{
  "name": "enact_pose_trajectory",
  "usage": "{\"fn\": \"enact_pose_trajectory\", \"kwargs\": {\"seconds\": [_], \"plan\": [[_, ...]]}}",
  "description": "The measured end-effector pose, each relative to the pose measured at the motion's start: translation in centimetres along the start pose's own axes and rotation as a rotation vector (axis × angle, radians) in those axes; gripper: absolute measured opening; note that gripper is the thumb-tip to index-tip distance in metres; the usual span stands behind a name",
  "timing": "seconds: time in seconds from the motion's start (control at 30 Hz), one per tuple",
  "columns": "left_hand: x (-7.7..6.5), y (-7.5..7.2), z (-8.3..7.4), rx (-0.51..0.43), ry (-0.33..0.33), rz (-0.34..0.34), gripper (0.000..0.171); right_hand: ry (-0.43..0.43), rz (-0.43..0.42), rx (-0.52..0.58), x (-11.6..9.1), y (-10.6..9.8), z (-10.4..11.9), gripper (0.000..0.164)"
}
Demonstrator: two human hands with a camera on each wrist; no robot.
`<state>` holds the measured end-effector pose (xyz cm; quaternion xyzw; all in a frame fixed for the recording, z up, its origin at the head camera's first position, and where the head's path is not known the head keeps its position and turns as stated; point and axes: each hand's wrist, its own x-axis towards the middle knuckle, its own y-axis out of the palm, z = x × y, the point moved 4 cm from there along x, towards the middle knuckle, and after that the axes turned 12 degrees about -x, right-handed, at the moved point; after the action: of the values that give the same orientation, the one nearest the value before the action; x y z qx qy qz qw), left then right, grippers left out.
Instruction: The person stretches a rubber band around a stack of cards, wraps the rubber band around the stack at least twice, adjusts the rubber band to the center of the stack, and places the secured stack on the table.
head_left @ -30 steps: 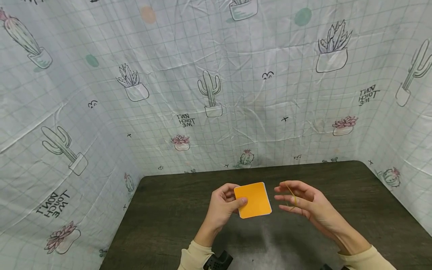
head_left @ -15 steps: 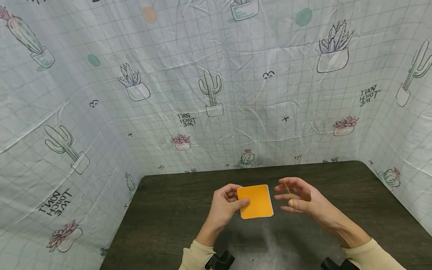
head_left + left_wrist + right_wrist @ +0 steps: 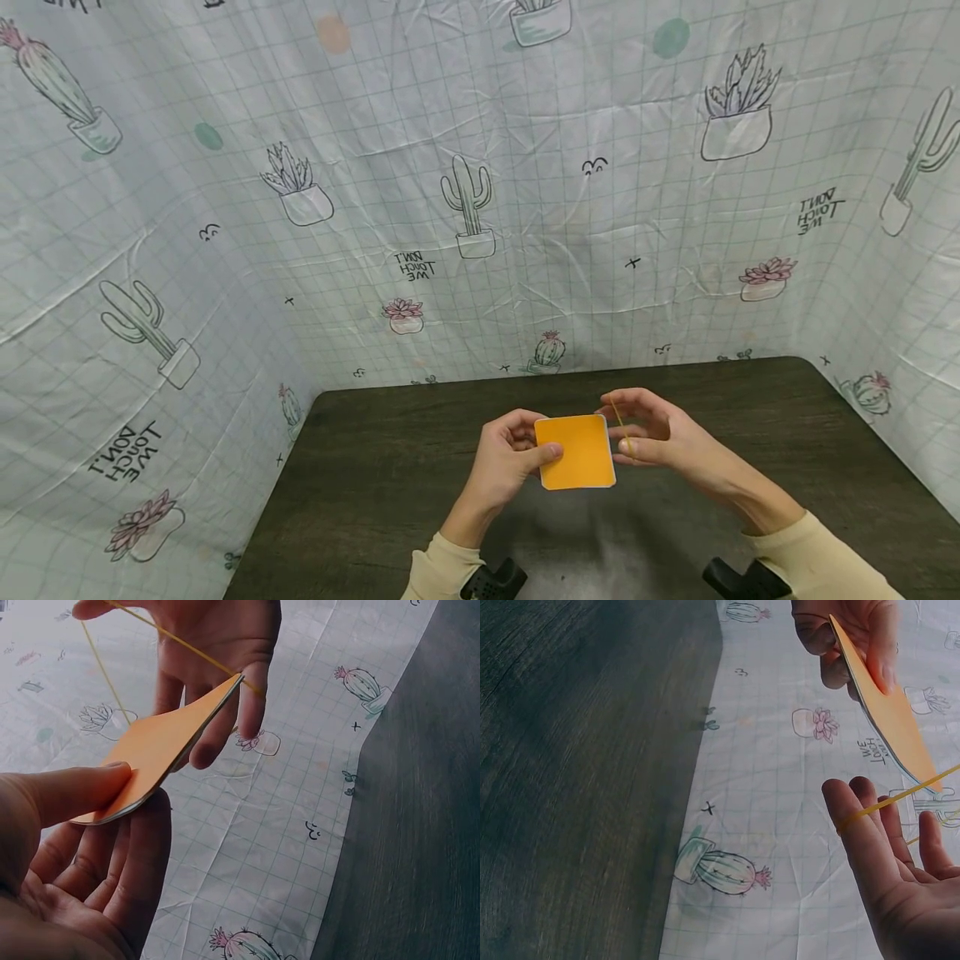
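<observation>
Card (image 3: 579,467) held up above the table (image 3: 390,500), pinched near one edge by the left hand (image 3: 502,467): thumb on top, fingers beneath. That grip presumably steadies it while leaving the opposite edge free. Edge looks layered; sheet count cannot be told. Right hand (image 3: 679,437) spread, band (image 3: 622,427) stretched between thumb and fingers; the spread likely holds the loop wide and taut. Band stands at the card's free end, crossing its corner in both wrist views; contact uncertain.
</observation>
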<state>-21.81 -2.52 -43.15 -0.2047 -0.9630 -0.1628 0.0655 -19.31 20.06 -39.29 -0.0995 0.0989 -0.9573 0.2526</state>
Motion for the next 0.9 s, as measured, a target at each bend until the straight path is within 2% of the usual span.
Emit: {"fn": "enact_pose_trajectory", "kwargs": {"seconds": [0.4,0.9], "plan": [[-0.1,0.3,-0.1,0.016,-0.002,0.028,0.028,0.047,0.023,-0.048,0.9,1.4,-0.6,0.053],[0.0,0.0,0.3,0.062,0.03,-0.011,0.022,0.08,0.093,0.055,0.8,2.6,-2.4,0.054]]}}
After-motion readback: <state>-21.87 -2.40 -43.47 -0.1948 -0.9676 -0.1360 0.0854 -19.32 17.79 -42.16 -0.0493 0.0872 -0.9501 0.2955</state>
